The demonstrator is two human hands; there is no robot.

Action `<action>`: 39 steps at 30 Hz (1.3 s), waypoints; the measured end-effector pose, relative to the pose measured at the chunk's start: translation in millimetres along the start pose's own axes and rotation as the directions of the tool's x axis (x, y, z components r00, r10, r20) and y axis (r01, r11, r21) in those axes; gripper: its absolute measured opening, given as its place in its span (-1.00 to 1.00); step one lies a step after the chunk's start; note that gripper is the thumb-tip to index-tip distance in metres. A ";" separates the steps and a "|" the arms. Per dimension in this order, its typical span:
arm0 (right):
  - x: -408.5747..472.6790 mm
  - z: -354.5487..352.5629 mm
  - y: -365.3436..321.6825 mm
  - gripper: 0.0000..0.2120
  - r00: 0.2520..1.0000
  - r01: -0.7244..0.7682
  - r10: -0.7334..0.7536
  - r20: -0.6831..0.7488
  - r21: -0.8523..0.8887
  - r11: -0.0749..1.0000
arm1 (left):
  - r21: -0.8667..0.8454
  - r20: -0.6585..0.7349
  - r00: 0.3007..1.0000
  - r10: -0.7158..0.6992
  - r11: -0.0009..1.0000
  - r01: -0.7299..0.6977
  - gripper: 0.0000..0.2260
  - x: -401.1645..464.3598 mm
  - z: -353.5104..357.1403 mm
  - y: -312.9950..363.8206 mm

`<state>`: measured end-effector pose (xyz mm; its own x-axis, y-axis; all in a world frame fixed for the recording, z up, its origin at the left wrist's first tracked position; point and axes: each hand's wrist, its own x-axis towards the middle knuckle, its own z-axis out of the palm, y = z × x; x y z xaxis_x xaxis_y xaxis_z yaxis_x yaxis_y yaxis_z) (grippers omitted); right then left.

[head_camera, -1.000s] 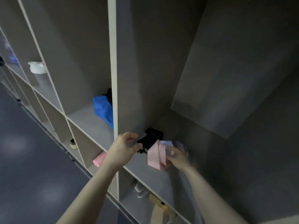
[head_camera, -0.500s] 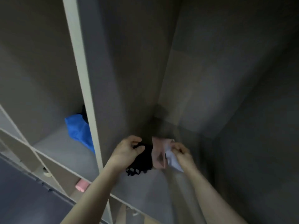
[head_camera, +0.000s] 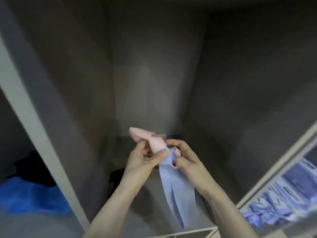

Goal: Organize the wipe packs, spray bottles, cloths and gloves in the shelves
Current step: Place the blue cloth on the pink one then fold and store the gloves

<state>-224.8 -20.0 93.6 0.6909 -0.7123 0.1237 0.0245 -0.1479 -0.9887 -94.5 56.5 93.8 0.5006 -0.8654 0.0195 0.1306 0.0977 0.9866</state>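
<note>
Two cloths, a pink cloth (head_camera: pixel 145 140) and a blue cloth (head_camera: pixel 178 189), are pinched by the left hand (head_camera: pixel 144 159) and right hand (head_camera: pixel 186 158) above the shelf (head_camera: pixel 202 200). The dangling blue one could be dropped if either grip loosens.

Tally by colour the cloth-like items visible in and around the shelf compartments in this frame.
Pink: 1, the pink cloth held by both hands
Lavender: 1, the lavender cloth hanging from the same grip
Blue: 1, the blue bundle in the left compartment
Black: 2, black item behind the blue bundle, black item behind the left forearm
Total: 5
</note>
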 end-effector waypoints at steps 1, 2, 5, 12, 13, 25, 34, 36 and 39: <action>-10.3 -0.1 -1.5 -0.58 1.000 0.003 -0.004 -0.026 -0.037 0.999 | -0.010 -0.015 1.000 0.005 1.000 -0.005 -0.70 -1.7 5.8 -0.3; -20.1 -1.1 -3.3 -0.60 0.997 0.003 -0.006 -0.078 -0.039 0.999 | -0.005 -0.021 1.000 0.005 1.000 -0.006 -0.78 -3.7 11.2 -1.5; -49.4 -9.5 -13.5 -0.68 0.961 0.034 -0.036 -0.274 -0.014 0.999 | 0.089 0.056 0.997 0.043 0.995 -0.048 -0.90 -12.9 30.7 -3.2; -119.4 -54.9 -38.6 -0.86 0.864 0.103 -0.097 -0.495 -0.016 0.995 | 0.598 0.292 0.956 -0.019 0.784 -0.167 -0.51 -48.2 76.1 13.2; -129.5 -61.8 -41.3 -0.91 0.846 0.098 -0.089 -0.526 -0.010 0.995 | 0.693 0.291 0.952 0.092 0.666 -0.276 -0.42 -53.4 82.1 12.2; -237.4 -167.4 -61.1 -0.93 0.663 0.028 -0.112 -0.740 -0.125 0.992 | 0.148 0.630 0.625 0.462 0.718 -0.680 -0.68 -93.8 242.0 -14.2; -334.2 -283.5 -62.3 -0.80 0.471 -0.116 -0.196 -0.860 -0.280 0.953 | -0.003 0.527 0.849 0.039 0.999 -0.044 -0.67 -124.5 401.1 -53.2; -355.6 -307.7 -59.8 -0.78 0.463 -0.158 -0.187 -0.866 -0.288 0.944 | -0.030 0.488 0.873 0.006 1.000 0.010 -0.60 -134.5 436.3 -59.1; -388.2 -349.9 -57.2 -0.80 0.369 -0.137 -0.182 -0.911 -0.247 0.959 | -0.067 0.418 0.904 -0.094 0.989 0.134 -0.59 -143.1 483.3 -69.6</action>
<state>-747.2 24.9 131.8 -0.4082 -0.8612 0.3029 -0.2502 -0.2136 -0.9444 -588.8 -63.9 100.7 0.0823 -0.9966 -0.0077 0.2540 0.0135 0.9671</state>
